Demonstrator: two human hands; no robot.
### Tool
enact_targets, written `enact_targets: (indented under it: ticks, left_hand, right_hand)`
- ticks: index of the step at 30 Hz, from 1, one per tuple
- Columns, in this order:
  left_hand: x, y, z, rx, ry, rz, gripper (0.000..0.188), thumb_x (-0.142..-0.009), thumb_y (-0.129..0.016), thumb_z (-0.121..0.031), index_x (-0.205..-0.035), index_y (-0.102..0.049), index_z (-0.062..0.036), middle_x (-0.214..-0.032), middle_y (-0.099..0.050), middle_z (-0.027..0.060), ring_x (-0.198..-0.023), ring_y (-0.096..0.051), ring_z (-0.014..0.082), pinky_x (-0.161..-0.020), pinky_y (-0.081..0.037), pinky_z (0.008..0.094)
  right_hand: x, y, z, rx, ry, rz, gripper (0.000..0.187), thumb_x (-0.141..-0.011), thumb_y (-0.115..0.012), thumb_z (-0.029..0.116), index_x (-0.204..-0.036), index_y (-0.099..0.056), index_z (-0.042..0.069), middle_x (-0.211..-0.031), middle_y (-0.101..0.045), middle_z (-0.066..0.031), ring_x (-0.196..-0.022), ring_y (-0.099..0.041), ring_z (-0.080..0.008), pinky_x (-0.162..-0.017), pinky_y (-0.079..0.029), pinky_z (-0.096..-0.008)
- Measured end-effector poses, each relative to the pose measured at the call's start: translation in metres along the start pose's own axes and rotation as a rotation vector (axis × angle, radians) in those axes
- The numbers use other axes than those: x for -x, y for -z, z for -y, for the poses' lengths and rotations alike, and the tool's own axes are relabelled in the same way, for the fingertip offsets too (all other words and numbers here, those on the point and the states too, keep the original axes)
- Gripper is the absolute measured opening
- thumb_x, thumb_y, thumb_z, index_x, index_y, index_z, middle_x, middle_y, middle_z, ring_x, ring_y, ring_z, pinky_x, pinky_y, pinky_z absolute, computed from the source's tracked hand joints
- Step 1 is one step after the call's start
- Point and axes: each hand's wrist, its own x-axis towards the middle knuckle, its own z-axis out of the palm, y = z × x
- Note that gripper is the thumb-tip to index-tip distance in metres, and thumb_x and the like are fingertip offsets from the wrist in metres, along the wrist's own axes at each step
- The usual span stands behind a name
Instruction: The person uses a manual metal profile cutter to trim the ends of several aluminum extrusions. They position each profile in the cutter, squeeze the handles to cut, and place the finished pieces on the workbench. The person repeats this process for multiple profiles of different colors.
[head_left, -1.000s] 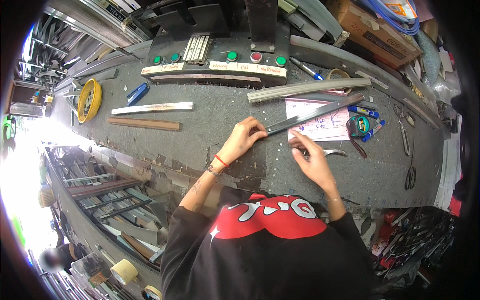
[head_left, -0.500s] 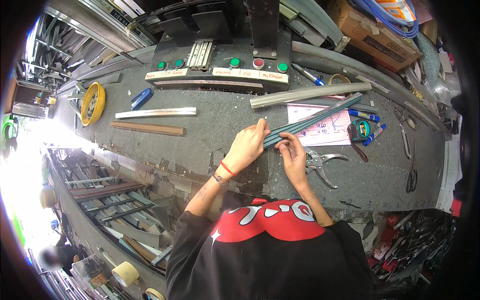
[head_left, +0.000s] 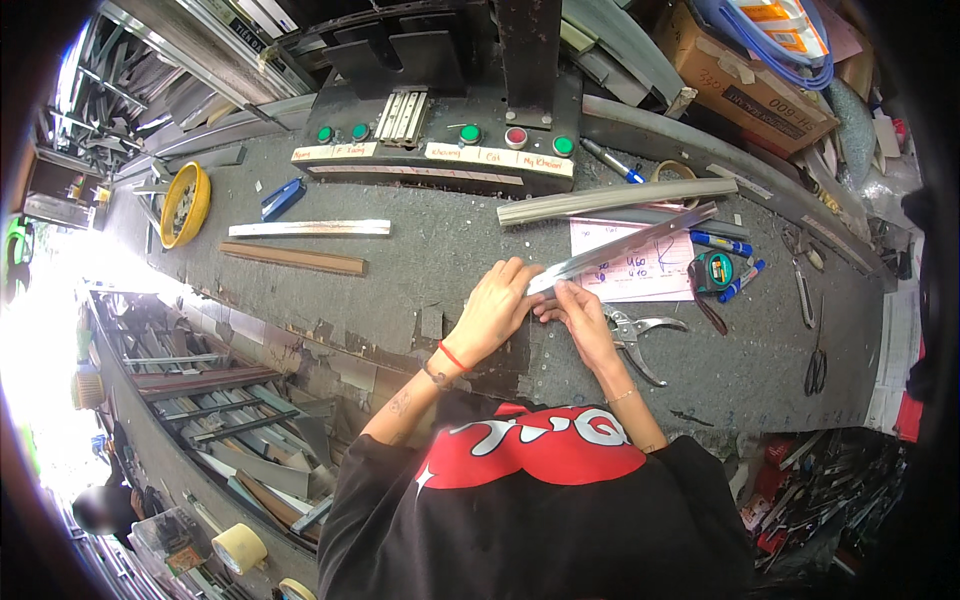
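A long, narrow metal profile strip (head_left: 640,243) runs from my hands up to the right, its silvery face turned upward. My left hand (head_left: 492,305) is closed around its near end. Close beside it, my right hand (head_left: 577,318) pinches the same end with thumb and fingers. Beneath the strip lie pink paper sheets (head_left: 618,285) with handwriting. A pale grey ridged profile piece (head_left: 610,201) rests just beyond. Pliers (head_left: 640,340) with spread handles lie right beside my right hand.
A green tape measure (head_left: 714,271) and blue markers (head_left: 722,243) lie to the right, with scissors (head_left: 816,372) farther over. Left are a brown strip (head_left: 295,258), a silver strip (head_left: 310,228), a blue stapler (head_left: 283,199) and a yellow bowl (head_left: 204,205). A button panel (head_left: 435,152) stands behind.
The strip has been turned over in my hands: its teal ridged side faced up before, its silvery side does now. My left hand has shifted slightly left and nearer to me.
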Motion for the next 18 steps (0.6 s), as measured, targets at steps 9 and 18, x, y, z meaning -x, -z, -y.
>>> enact_targets:
  ticks: [9, 18]
  left_hand:
    - [0.018, -0.008, -0.021, -0.203, -0.109, -0.174, 0.026, -0.078, -0.064, -0.010, -0.104, -0.059, -0.0055, -0.094, -0.052, 0.0089, -0.082, -0.050, 0.0258, -0.072, -0.040, 0.0347]
    - [0.048, -0.047, -0.017, 1.041, 0.700, -0.146, 0.040, -0.098, -0.039, -0.038, -0.090, -0.060, -0.0048, -0.060, -0.044, -0.0041, -0.051, -0.040, 0.0054, -0.047, -0.031, 0.0204]
  right_hand:
    - [-0.021, -0.007, 0.000, 0.084, 0.026, -0.245, 0.030, -0.088, -0.061, 0.028, -0.072, -0.063, 0.003, -0.064, -0.060, -0.0037, -0.050, -0.055, -0.0107, -0.045, -0.038, -0.0221]
    - [-0.014, -0.013, 0.008, 0.118, 0.028, -0.273, 0.026, -0.086, -0.061, 0.025, -0.065, -0.060, 0.009, -0.061, -0.054, 0.0033, -0.049, -0.049, -0.0058, -0.044, -0.033, -0.0205]
